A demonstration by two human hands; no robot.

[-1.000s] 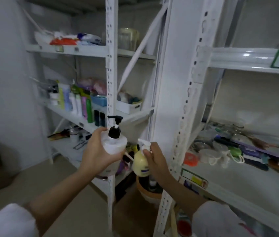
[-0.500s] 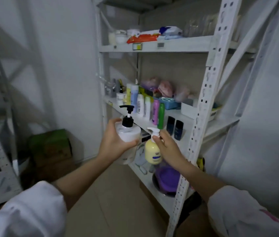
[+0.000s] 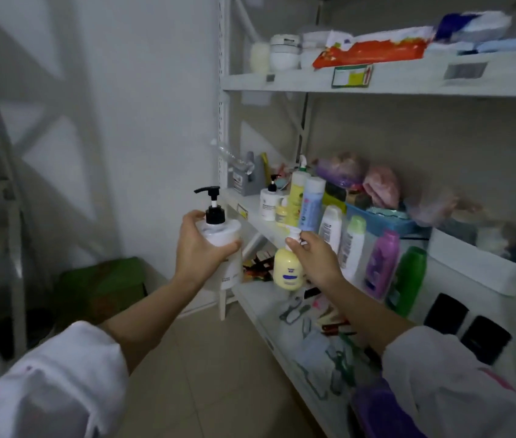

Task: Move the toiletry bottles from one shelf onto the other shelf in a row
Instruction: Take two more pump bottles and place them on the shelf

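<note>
My left hand grips a white pump bottle with a black pump head, held upright in front of the middle shelf. My right hand holds a small yellow pump bottle by its white top, just right of the white one. On the middle shelf stands a row of toiletry bottles: a white pump bottle, a tall yellow one, a blue one, white ones, a purple one and a green one.
Two small black bottles stand at the right end of the row. A blue basket and bags sit behind. The lower shelf carries scissors and small clutter. The top shelf bears jars and packets. A green box rests on the floor.
The view has swung left and closer to the toiletry shelf. Both hands, still holding their bottles, have come nearer the left part of the row.
</note>
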